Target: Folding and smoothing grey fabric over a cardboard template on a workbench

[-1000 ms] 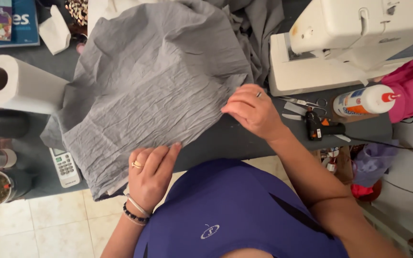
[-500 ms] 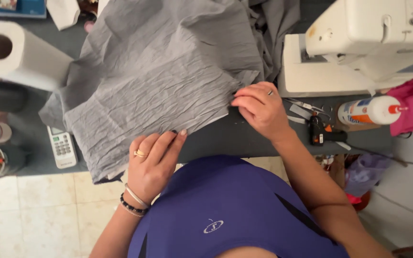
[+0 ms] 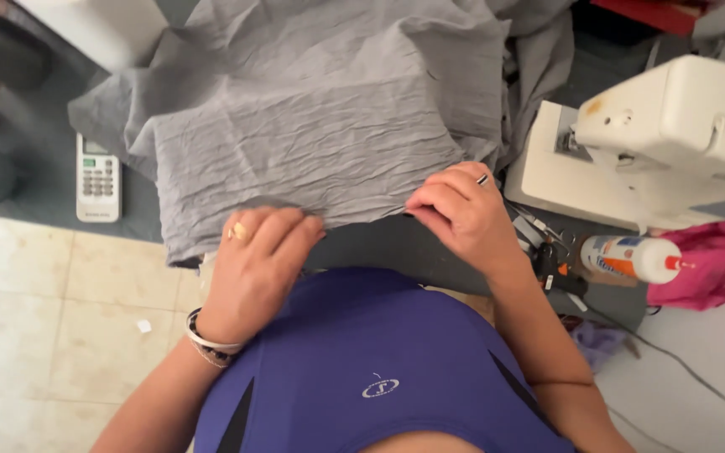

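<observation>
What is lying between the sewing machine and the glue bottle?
In the head view, small metal sewing tools lie on the dark table between sewing machine and glue bottle.

The grey crinkled fabric (image 3: 320,117) lies spread flat and wrinkled on the dark table (image 3: 396,247), left of the white sewing machine (image 3: 656,143); its near hem runs along the table's front edge. Part of it bunches up beside the machine.

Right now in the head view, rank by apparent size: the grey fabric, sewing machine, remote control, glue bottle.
1. grey fabric
2. sewing machine, partly cut off at the frame edge
3. and 4. remote control and glue bottle look much alike; no firm ranking.
</observation>
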